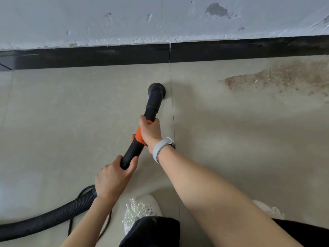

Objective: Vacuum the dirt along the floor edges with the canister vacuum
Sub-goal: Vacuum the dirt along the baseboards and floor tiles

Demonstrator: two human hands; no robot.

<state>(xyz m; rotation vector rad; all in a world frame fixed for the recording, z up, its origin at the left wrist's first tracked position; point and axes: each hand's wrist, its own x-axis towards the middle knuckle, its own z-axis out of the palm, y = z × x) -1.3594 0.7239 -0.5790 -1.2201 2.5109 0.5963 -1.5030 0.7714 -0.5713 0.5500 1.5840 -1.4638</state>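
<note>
Black wand (132, 152) with an orange band (139, 135).
You see beige floor tiles (71, 113), brown speckled dirt (277, 77), black skirting (89, 57), and a white pearl-studded shoe (140, 209).

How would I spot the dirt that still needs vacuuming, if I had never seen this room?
Find the black baseboard running along the foot of the scuffed white wall. Follow it to the right: the dirt pile lies just below it on the beige tile floor. It is the only brown, gritty patch.
</note>
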